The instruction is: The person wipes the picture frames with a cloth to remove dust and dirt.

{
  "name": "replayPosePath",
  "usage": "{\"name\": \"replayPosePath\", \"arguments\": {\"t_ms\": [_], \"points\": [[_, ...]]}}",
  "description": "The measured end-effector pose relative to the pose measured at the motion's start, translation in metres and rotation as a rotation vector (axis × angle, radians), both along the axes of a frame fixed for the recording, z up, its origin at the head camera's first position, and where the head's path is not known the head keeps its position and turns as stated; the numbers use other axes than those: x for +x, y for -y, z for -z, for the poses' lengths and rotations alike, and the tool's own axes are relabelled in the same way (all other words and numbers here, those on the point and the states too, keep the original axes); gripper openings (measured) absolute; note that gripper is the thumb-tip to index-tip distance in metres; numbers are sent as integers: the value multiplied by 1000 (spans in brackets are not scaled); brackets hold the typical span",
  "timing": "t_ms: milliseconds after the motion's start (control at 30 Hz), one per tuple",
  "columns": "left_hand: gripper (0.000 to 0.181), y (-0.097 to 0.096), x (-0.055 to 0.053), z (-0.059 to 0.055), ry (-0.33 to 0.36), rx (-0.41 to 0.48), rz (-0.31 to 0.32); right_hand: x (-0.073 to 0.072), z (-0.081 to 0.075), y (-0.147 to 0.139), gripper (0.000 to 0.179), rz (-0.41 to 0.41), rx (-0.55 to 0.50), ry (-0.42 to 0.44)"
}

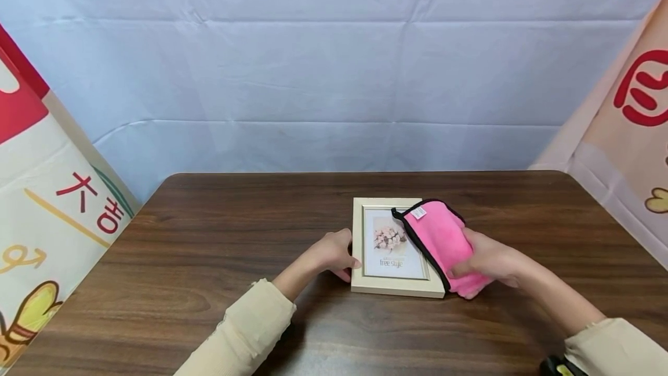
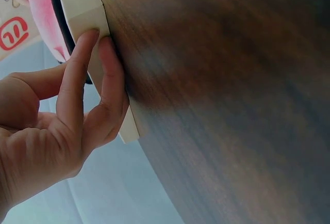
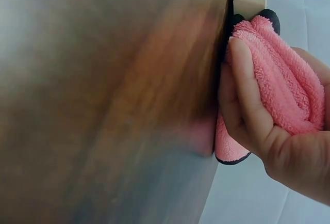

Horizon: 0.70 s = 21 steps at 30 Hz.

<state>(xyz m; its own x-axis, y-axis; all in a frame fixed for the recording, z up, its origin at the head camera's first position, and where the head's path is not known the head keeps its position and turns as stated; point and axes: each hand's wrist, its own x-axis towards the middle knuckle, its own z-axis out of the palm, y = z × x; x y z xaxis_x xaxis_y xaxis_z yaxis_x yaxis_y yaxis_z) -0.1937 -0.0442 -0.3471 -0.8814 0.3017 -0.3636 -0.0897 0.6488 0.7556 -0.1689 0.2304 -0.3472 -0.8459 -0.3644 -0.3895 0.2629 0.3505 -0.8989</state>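
Observation:
A cream picture frame (image 1: pixel 398 288) with a flower print behind its pane lies face up on the brown table. My left hand (image 1: pixel 336 254) holds it by the left edge; in the left wrist view, fingertips (image 2: pixel 88 39) press against the frame's side (image 2: pixel 85 20). Draped over the right part of the frame is a pink fluffy cloth (image 1: pixel 438 237) with black edging and a small white tag. My right hand (image 1: pixel 490 257) grips this cloth near its lower right end. In the right wrist view the cloth (image 3: pixel 278 74) is bunched between thumb and fingers, against the frame's edge.
The wood-grain table (image 1: pixel 209 237) reaches back to a pale blue-grey fabric backdrop (image 1: pixel 313 74). Printed banners (image 1: pixel 62 190) stand at the left and right sides. A dark object (image 1: pixel 561 366) shows under the right sleeve at the bottom edge.

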Motion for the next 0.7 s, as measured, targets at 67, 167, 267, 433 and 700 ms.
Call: {"name": "replayPosePath", "arguments": {"t_ms": [67, 167, 267, 433, 700], "points": [[22, 0, 0, 0, 1, -3, 0, -8, -1, 0, 78, 11, 5, 8], [22, 0, 0, 0, 3, -1, -2, -21, -1, 0, 77, 18, 5, 25], [22, 1, -1, 1, 1, 4, 0, -34, -2, 0, 76, 24, 6, 38], [22, 1, 0, 2, -7, 11, 9, -48, -3, -2, 71, 41, 9, 35], [22, 1, 1, 1, -7, 11, 12, -51, -3, -4, 63, 19, -11, 7]]}}
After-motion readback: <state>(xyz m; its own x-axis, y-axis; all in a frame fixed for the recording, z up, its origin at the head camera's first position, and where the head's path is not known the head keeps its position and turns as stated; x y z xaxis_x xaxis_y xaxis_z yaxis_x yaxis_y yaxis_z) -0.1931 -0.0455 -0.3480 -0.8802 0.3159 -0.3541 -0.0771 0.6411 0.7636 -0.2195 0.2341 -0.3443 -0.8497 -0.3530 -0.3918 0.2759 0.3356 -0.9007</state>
